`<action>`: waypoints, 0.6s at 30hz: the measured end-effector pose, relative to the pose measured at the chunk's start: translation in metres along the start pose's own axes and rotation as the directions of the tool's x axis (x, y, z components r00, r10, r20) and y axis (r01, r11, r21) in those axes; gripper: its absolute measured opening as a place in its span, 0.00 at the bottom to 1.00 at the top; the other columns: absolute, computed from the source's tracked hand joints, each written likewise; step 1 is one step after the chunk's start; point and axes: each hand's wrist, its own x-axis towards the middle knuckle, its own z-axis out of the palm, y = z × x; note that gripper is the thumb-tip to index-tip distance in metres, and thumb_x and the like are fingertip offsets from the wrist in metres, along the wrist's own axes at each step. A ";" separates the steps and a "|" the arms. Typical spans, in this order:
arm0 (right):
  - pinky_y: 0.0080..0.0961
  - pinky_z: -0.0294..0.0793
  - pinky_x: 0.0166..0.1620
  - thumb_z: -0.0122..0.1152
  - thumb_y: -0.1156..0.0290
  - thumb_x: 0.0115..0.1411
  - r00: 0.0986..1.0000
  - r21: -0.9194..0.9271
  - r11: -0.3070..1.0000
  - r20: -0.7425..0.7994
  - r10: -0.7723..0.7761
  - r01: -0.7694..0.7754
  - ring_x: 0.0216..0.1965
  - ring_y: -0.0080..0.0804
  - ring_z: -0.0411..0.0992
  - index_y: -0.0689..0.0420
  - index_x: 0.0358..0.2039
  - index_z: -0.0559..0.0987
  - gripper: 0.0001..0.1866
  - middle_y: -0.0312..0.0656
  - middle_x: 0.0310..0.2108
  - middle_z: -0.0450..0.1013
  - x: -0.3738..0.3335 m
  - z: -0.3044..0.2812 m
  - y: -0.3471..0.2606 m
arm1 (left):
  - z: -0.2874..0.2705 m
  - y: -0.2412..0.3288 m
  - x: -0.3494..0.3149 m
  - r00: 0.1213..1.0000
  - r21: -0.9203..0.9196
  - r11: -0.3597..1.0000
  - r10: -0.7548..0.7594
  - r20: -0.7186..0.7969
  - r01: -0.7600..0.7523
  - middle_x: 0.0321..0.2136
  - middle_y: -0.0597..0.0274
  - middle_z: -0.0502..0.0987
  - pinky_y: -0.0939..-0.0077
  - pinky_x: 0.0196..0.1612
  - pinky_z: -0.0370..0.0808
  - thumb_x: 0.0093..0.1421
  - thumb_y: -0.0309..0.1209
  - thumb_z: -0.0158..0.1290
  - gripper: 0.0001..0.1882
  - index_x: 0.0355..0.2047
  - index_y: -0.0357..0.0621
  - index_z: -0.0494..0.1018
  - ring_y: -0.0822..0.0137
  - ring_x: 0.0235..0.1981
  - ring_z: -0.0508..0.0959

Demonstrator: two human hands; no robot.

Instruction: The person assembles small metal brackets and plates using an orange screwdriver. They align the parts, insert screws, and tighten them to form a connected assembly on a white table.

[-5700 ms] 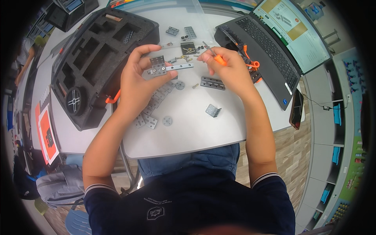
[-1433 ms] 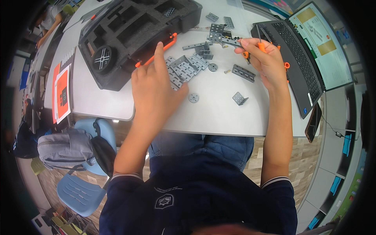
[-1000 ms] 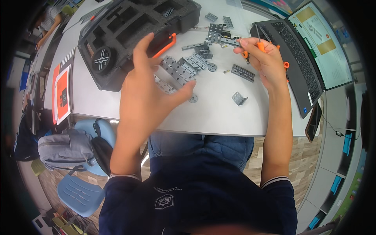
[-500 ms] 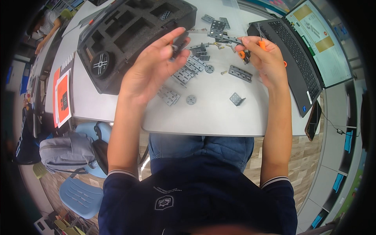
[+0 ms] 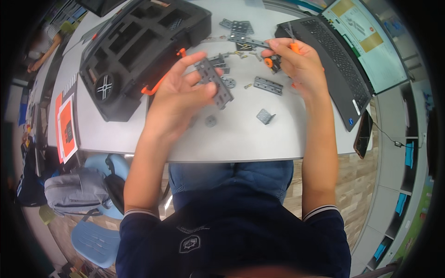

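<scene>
My left hand [image 5: 174, 99] is closed on a grey perforated metal channel [image 5: 217, 85], pinched between thumb and fingers and tilted above the table. My right hand [image 5: 303, 69] grips a grey perforated beam [image 5: 252, 42] by its near end. The same hand also holds a screwdriver with an orange handle [image 5: 295, 47], its shaft pointing up and away. Beneath the right hand lies a dark part with an orange ring [image 5: 269, 63]. A second grey channel [image 5: 268, 85] and a small angle bracket [image 5: 265, 116] rest on the table between my hands.
A black foam-lined case [image 5: 125, 111] with orange latches stands at left, a black wheel [image 5: 107, 86] in it. An open laptop [image 5: 340, 69] and a phone [image 5: 363, 134] are at right. Brass screws [image 5: 238, 54] and a grey disc [image 5: 211, 121] lie on the table [image 5: 241, 143].
My left hand has turned and come lower, and the channel in it now shows its flat side. The right hand keeps its hold. The whole view has shifted slightly.
</scene>
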 end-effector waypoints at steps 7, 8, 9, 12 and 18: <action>0.12 0.62 0.27 0.67 0.66 0.62 1.000 -0.014 1.000 0.002 -0.020 0.020 0.16 0.08 0.52 0.63 0.38 0.84 0.12 0.45 0.34 0.83 -0.003 -0.002 -0.002 | -0.006 0.001 0.008 0.995 0.203 0.977 0.045 0.091 -0.063 0.37 0.60 0.81 0.73 0.47 0.82 0.61 0.24 0.61 0.22 0.54 0.36 0.70 0.67 0.40 0.83; 0.12 0.62 0.27 0.67 0.66 0.61 1.000 -0.019 1.000 -0.003 -0.022 0.022 0.16 0.08 0.52 0.63 0.37 0.84 0.12 0.45 0.34 0.83 -0.003 -0.001 -0.002 | -0.007 0.000 0.009 0.994 0.216 0.973 0.055 0.095 -0.075 0.37 0.61 0.81 0.73 0.47 0.82 0.60 0.24 0.62 0.21 0.53 0.36 0.71 0.69 0.39 0.82; 0.12 0.62 0.27 0.67 0.66 0.61 1.000 -0.020 0.999 0.000 -0.027 0.027 0.16 0.08 0.52 0.63 0.37 0.84 0.12 0.45 0.34 0.83 -0.002 0.000 -0.002 | -0.007 -0.002 0.010 0.995 0.242 0.967 0.063 0.084 -0.081 0.38 0.60 0.81 0.74 0.47 0.81 0.61 0.23 0.61 0.18 0.51 0.36 0.73 0.69 0.39 0.82; 0.12 0.62 0.27 0.68 0.65 0.61 0.999 -0.024 0.999 0.005 -0.034 0.034 0.16 0.08 0.51 0.63 0.37 0.84 0.13 0.45 0.33 0.83 -0.002 0.000 -0.002 | -0.007 -0.005 0.010 0.995 0.305 0.947 0.088 0.047 -0.098 0.39 0.57 0.82 0.75 0.47 0.77 0.62 0.20 0.58 0.14 0.48 0.36 0.76 0.70 0.38 0.81; 0.12 0.63 0.27 0.67 0.66 0.61 1.000 -0.028 0.999 0.007 -0.020 0.020 0.16 0.08 0.52 0.63 0.38 0.84 0.12 0.45 0.33 0.82 -0.004 0.000 -0.004 | 0.002 -0.004 0.008 0.997 0.522 0.851 0.075 -0.004 -0.061 0.38 0.58 0.82 0.79 0.43 0.77 0.60 0.22 0.61 0.13 0.46 0.36 0.77 0.72 0.38 0.81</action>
